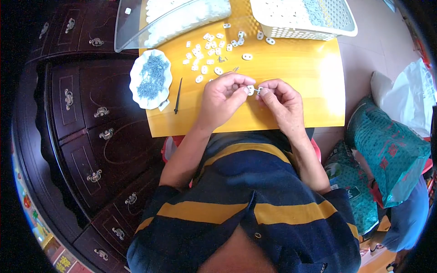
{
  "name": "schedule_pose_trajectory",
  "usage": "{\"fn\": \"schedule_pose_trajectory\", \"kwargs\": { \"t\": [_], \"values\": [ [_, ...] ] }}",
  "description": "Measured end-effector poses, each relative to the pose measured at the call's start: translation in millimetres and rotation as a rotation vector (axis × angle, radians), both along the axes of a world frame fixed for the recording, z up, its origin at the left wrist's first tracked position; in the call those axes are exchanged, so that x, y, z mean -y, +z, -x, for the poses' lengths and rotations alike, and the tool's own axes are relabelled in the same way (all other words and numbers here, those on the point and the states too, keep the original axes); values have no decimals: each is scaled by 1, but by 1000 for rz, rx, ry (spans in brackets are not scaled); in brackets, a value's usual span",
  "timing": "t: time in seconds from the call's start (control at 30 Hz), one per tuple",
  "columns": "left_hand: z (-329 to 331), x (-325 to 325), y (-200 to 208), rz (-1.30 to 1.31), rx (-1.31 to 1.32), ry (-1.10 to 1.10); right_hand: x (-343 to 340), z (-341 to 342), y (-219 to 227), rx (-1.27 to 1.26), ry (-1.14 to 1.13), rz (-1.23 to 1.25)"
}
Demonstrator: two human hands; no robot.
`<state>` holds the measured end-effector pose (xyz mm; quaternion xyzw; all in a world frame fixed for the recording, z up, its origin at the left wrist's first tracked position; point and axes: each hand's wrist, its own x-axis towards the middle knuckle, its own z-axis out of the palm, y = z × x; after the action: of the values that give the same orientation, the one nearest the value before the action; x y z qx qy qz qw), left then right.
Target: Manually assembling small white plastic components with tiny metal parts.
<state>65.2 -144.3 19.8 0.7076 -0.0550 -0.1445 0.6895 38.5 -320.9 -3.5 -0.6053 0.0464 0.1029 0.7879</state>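
Here, a white scalloped dish (150,78) of small metal bits sits at nine o'clock on the yellow table (300,73). The left hand (221,100) pinches a small white plastic piece (250,89) at centre; the right hand (281,98), at three o'clock of it, grips a tiny metal part (258,89) against it.

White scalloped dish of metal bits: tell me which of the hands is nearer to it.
Left. The left hand sits just right of the dish; the right hand lies farther right, beyond it.

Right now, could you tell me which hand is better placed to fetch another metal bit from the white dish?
Left, probably. The left hand is nearer the white dish; the right hand sits farther away.
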Motion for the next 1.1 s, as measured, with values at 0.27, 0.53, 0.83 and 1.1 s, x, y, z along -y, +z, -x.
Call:
{"fn": "schedule_pose_trajectory", "kwargs": {
  "t": [0.27,0.53,0.83,1.1],
  "values": [
    [-1,-1,-3,-4,-12,10,-2,1,1,13,11,40],
    [-3,2,-4,5,-56,-13,-2,0,0,23,19,32],
    [-7,3,0,66,-53,-31,1,-2,-1,-68,75,-103],
    [-9,4,3,49,-82,-135,3,-3,8,-128,94,-153]
  ]
}}
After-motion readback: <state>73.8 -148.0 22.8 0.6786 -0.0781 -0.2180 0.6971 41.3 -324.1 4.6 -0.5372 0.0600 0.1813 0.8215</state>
